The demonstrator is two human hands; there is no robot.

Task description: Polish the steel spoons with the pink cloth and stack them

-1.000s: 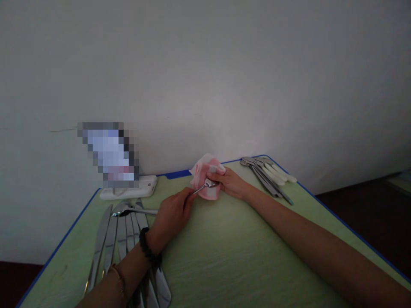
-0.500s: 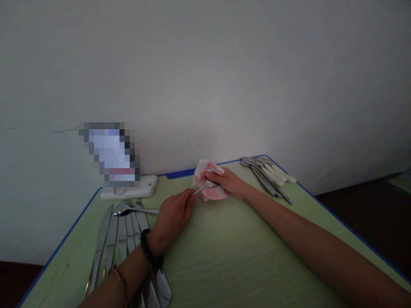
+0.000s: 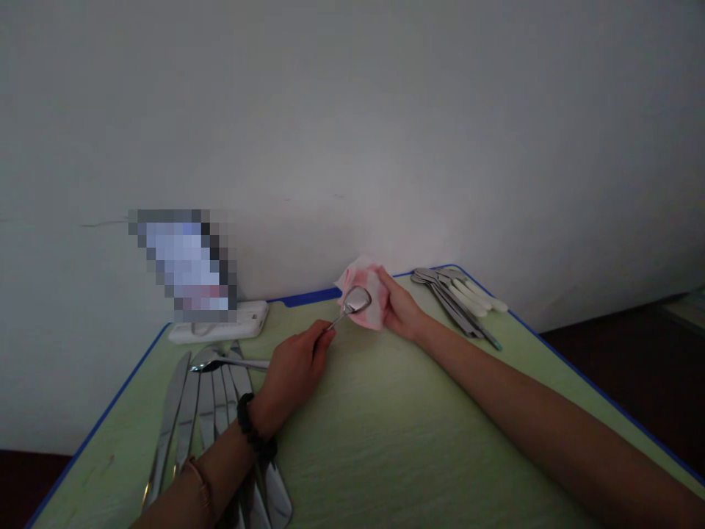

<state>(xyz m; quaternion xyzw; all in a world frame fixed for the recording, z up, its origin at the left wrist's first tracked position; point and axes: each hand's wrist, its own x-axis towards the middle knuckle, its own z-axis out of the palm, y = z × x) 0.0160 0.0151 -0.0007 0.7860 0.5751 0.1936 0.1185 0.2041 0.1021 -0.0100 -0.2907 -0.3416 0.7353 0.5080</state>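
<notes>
My left hand (image 3: 297,367) is closed round the handle of a metal spoon (image 3: 358,299), whose bowl points away from me. Behind that bowl, a pink and white cloth (image 3: 366,278) hangs from my right hand (image 3: 402,305), pinched at its right side. The bowl overlaps the cloth in view; I cannot tell whether they touch. Another spoon (image 3: 242,361) lies crosswise on several table knives (image 3: 184,419) to the left, partly hidden by my left hand and forearm.
Several spoons and other flatware (image 3: 449,301) lie in a bunch at the back right, beside white-handled pieces (image 3: 474,294). A blurred-out phone (image 3: 187,261) leans above a white block (image 3: 247,323) at the back left. The green table (image 3: 396,441) has a blue edge against the wall (image 3: 352,132).
The spoon's bowl has come out from the cloth and now shows fully in front of it. My right hand has risen slightly with the cloth, its fingers now behind it.
</notes>
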